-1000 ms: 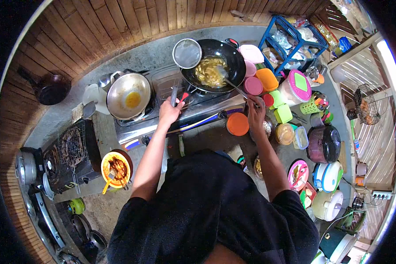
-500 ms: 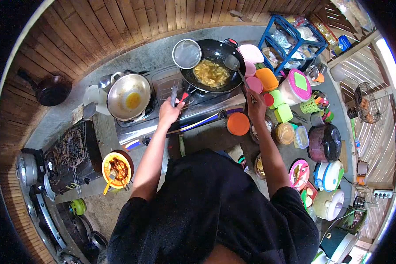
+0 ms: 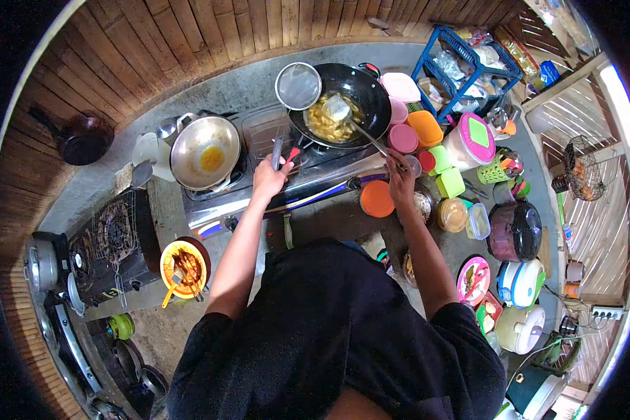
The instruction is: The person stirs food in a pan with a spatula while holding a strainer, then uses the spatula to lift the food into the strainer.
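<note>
My left hand (image 3: 269, 178) is closed around the grey handle of a round mesh strainer (image 3: 298, 86). The strainer hangs over the left rim of a black wok (image 3: 369, 105), and the wok's red-tipped handle lies right beside my fingers. In the wok, pale yellow pieces (image 3: 322, 124) sit in bubbling liquid. My right hand (image 3: 401, 183) grips the long handle of a metal spatula (image 3: 338, 108), its shiny blade down among the pieces. On the left burner stands a silver-coloured pan (image 3: 185, 157) with some yellow liquid at its bottom.
Plastic containers (image 3: 427, 127) crowd the wok's right side, below a blue rack (image 3: 430, 66). An orange lid (image 3: 376, 199) lies near my right wrist. An orange bowl (image 3: 166, 266) with dark red sauce stands at left, near a grill rack (image 3: 115, 231). A dark pot (image 3: 514, 229) is at right.
My right hand has moved slightly down and left. The spatula's blade has shifted left from the wok's right side into the pieces, turning its bright face up. My left hand stays in place.
</note>
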Demonstrator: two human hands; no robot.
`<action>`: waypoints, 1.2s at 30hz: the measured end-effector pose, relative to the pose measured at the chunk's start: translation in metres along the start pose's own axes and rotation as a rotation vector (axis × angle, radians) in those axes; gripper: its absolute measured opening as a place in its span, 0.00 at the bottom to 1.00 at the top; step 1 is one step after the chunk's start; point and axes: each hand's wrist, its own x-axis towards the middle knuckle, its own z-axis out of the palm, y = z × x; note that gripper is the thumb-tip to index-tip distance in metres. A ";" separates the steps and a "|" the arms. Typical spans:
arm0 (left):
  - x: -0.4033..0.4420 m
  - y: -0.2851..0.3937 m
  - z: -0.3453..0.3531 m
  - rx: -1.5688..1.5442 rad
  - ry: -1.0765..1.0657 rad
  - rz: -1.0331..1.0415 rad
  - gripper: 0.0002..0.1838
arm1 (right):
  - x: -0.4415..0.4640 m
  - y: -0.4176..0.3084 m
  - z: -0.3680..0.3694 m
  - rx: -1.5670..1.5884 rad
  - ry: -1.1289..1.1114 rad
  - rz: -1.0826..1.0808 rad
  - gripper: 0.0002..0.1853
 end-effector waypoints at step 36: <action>0.003 -0.004 0.000 0.033 0.000 0.035 0.17 | 0.029 -0.005 -0.020 -0.589 0.127 -0.339 0.11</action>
